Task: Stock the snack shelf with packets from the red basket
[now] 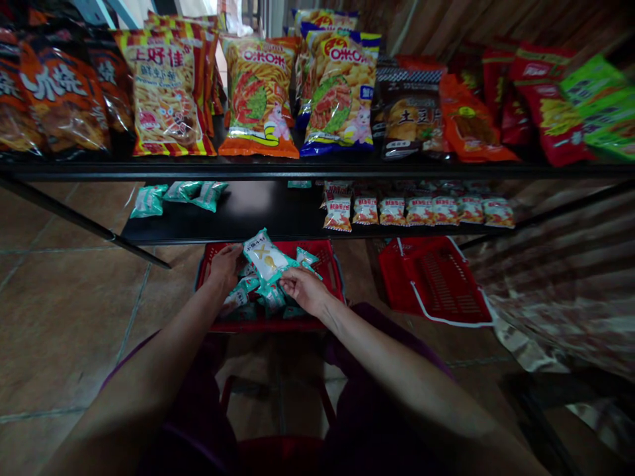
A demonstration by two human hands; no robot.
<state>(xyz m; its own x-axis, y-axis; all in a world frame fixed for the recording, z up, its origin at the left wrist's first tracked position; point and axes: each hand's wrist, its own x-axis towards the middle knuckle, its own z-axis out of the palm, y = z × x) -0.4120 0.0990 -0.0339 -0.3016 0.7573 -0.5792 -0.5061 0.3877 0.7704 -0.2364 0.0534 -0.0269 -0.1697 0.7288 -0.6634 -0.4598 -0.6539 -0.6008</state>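
A teal and white snack packet point(266, 256) is tilted above a red basket point(322, 254) in front of the lower shelf. My right hand point(303, 289) pinches its lower right corner between thumb and fingers. At its upper left end is my left hand point(225, 266), fingers bent near the packet's edge; whether they grip it is hard to make out. Several similar teal packets point(272, 299) lie loose in the basket under both hands.
On the black lower shelf point(248, 211) are teal packets point(149, 200) at the left and a row of small white and red packets point(392, 210) at the right. Larger snack bags point(260, 96) line the upper shelf. Another red basket point(436, 277) sits on the floor at right.
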